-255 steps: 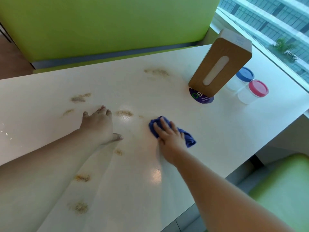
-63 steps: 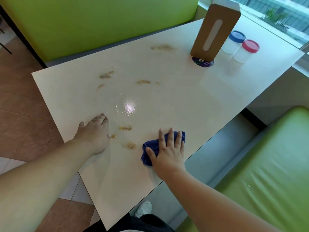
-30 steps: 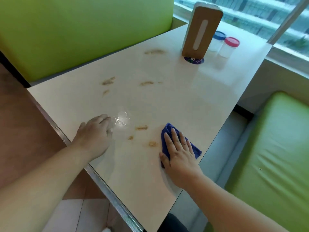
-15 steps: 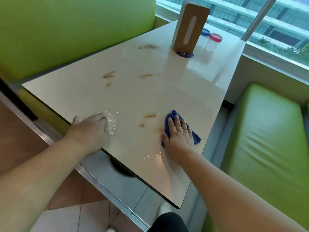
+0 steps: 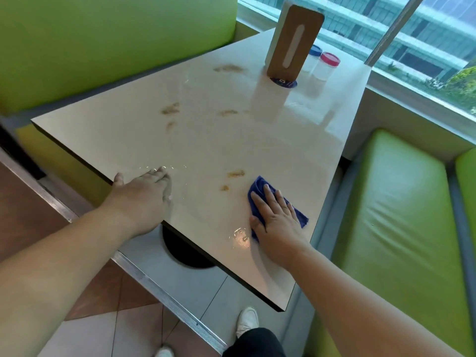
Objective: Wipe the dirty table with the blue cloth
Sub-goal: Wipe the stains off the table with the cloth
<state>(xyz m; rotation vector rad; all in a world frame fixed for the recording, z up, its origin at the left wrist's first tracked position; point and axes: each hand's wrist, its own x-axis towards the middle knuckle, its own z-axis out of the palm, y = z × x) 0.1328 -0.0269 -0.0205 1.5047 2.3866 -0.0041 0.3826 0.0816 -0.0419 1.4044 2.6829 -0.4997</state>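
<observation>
Head camera: your right hand (image 5: 279,222) presses the crumpled blue cloth (image 5: 257,188) flat on the glossy white tabletop (image 5: 206,143) near its right edge, grip wide. Your left hand (image 5: 144,193) rests flat at the left edge, grip wide; brown smears (image 5: 235,173) lie just beside the cloth.

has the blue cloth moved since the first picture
Yes. The blue cloth slid away from the napkin holder, toward the near end of the table.

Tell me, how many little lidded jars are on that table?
2: a blue-lidded jar half hidden behind the wooden stand, and a pink-lidded jar right beside it. The stand could hide more.
</observation>
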